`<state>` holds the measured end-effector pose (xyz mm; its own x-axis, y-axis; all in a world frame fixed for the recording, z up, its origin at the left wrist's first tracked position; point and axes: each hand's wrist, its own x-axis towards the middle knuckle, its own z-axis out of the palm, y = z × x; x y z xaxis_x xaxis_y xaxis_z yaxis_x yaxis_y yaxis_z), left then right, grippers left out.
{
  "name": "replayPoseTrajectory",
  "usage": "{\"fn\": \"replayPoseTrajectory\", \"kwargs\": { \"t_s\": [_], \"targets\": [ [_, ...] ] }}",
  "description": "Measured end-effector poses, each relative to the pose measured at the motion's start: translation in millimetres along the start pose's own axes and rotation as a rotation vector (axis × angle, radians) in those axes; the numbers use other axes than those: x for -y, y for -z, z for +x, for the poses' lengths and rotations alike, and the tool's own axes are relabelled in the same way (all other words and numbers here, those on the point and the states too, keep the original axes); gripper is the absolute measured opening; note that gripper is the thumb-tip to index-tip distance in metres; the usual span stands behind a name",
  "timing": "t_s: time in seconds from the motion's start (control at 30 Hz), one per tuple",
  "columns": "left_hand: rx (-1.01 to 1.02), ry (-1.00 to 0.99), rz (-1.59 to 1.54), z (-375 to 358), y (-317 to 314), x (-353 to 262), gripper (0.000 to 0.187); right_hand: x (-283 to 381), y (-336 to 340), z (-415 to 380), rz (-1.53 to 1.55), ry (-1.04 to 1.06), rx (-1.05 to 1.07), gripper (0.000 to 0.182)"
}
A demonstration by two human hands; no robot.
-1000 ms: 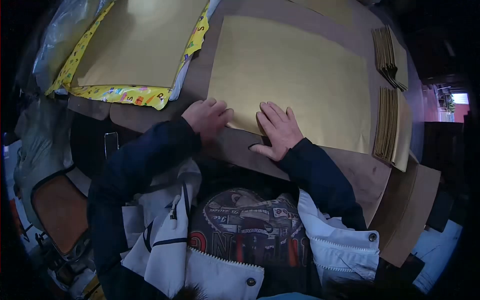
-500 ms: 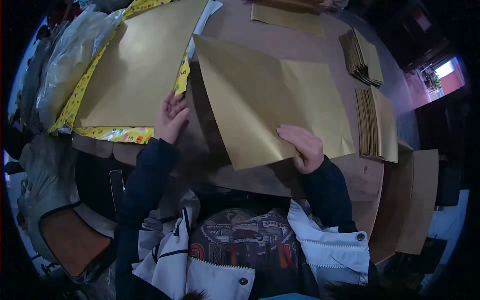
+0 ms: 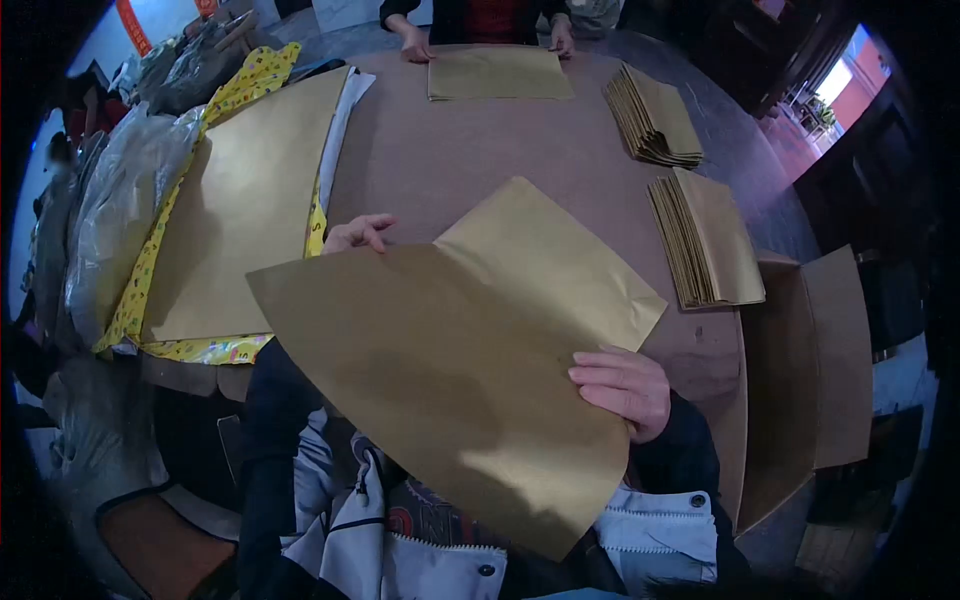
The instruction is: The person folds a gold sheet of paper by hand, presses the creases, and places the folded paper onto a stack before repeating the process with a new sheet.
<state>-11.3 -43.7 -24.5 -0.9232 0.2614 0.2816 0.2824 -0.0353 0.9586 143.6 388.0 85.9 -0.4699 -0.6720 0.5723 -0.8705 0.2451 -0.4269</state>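
A large golden-brown paper sheet (image 3: pixel 440 350) spreads in front of me, bent across its middle, its near part raised off the table and hanging over the edge towards my chest. My right hand (image 3: pixel 628 388) grips it at the right side, fingers on top and thumb hidden underneath. At the sheet's upper left edge is my left hand (image 3: pixel 360 233), fingers stretched and apart; its palm and wrist are hidden behind the paper. To the left lies a stack of flat golden-brown sheets (image 3: pixel 235 220) on a yellow patterned wrapper (image 3: pixel 135 290).
Two stacks of folded brown paper (image 3: pixel 655 115) (image 3: pixel 705 240) stand at the table's right edge. Beyond them is an open cardboard box (image 3: pixel 785 380). Across the table (image 3: pixel 400 150), another person's hands (image 3: pixel 415 45) touch a brown sheet (image 3: pixel 500 75). Clear plastic (image 3: pixel 130 220) lies at left.
The near part of the sheet has swung left and towards me. My left hand has moved from beside the stack to the sheet's edge. The view has tilted up, showing the other person.
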Motion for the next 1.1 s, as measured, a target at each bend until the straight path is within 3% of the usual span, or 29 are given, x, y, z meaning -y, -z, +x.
{"fn": "replayPoseTrajectory", "kwargs": {
  "t_s": [0.07,0.2,0.27,0.33,0.4,0.47,0.53,0.57,0.63,0.67,0.83,0.9,1.03,1.1],
  "targets": [
    [0.123,-0.089,-0.012,-16,3,-6,0.006,-5,7,-12,-0.051,-0.058,-0.019,0.016],
    [0.044,-0.201,0.133,-78,3,-26,0.014,-23,3,-47,-0.057,-0.164,-0.011,0.016],
    [0.067,-0.081,0.341,-120,-12,-36,0.016,-24,-7,-64,-0.009,-0.211,-0.012,0.017],
    [0.321,-0.085,0.299,-144,-16,-32,0.018,-26,-18,-85,0.086,-0.305,-0.025,0.018],
    [0.157,0.228,0.449,-173,-44,-38,0.01,-24,-23,-99,0.107,-0.365,-0.015,0.018],
    [0.146,0.157,0.604,-182,-54,-27,0.012,-23,-22,-106,0.124,-0.429,-0.008,0.019],
    [0.358,0.049,1.17,-176,-55,-18,0.026,-25,-18,-107,0.066,-0.43,0.046,0.024],
    [0.374,0.048,1.163,-176,-55,-16,0.026,-26,-18,-107,0.066,-0.446,0.042,0.024],
    [0.684,0.141,1.507,-155,-72,-36,0.032,-32,-22,-112,-0.19,-0.501,0.209,0.028],
    [0.456,-0.049,1.296,-163,-67,-31,0.033,-42,-30,-129,-0.166,-0.526,0.236,0.031],
    [0.546,-0.108,1.314,-171,-50,-19,0.024,-49,-36,-154,-0.079,-0.551,0.177,0.025],
    [0.268,-0.392,1.111,-181,-41,-9,0.019,-48,-35,-150,-0.043,-0.631,0.167,0.021],
    [0.048,-0.413,0.996,-169,-52,-31,0.019,-52,-39,-156,0.067,-0.691,0.071,0.019],
    [0.096,-0.367,1.058,-163,-55,-26,0.018,-53,-39,-158,0.048,-0.689,0.088,0.02]
  ]
}}
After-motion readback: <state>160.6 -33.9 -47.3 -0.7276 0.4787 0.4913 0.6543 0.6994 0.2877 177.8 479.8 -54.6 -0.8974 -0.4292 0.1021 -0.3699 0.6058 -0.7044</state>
